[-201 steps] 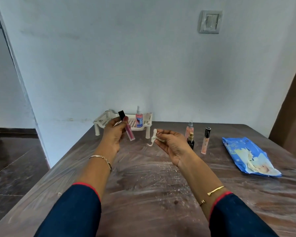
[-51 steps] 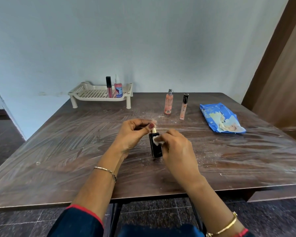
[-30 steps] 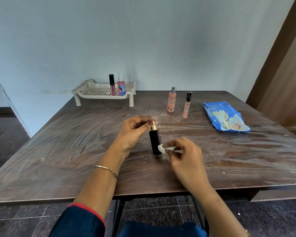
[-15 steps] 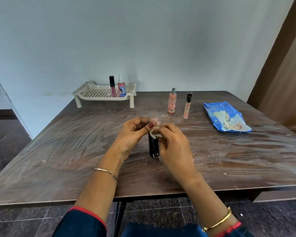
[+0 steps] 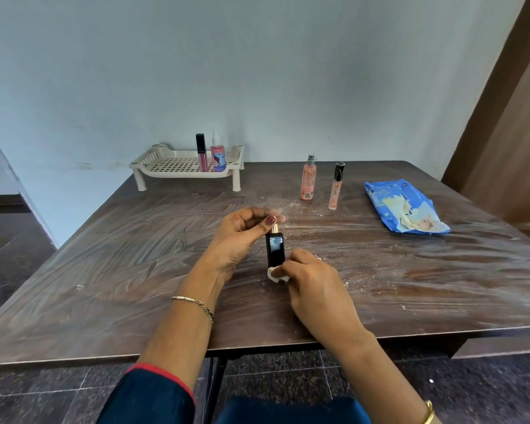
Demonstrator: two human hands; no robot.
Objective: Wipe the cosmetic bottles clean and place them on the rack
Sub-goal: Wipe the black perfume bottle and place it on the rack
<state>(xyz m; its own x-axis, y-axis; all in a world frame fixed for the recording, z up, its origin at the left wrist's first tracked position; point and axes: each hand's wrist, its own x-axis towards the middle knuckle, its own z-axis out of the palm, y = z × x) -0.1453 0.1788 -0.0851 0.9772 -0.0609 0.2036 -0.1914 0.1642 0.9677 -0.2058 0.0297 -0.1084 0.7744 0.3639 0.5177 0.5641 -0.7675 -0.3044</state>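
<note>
Since 0.5 s ago, the right hand (image 5: 315,283) has travelled down the black bottle (image 5: 275,249) from its neck to its base, carrying the white wipe (image 5: 274,275) with it.

Table (image 5: 104,270): dark wood-grain top, streaked and dusted with white powder.

Rack (image 5: 184,174): cream, perforated, on short legs, at the far left of the table against the wall. 2 items stand upright on its right part, just beside each other: a dark-capped pink tube (image 5: 201,154) and a pink bottle with a blue label (image 5: 218,156).

Wipes packet (image 5: 404,206): blue, lying flat at the far right, well apart from both hands.

Left hand (image 5: 242,237): thumb and fingers pinch the bottle's gold neck from above.

Right hand: fingers curled round the wipe, pressing it against the bottle's lower end.

Black bottle: upright, near the table's middle, between the 2 hands. Whether its base touches the table cannot be told.

Beyond the hands, 2 items stand upright, near each other but apart: a peach spray bottle (image 5: 308,179) and a slim black-capped gloss tube (image 5: 336,186).
</note>
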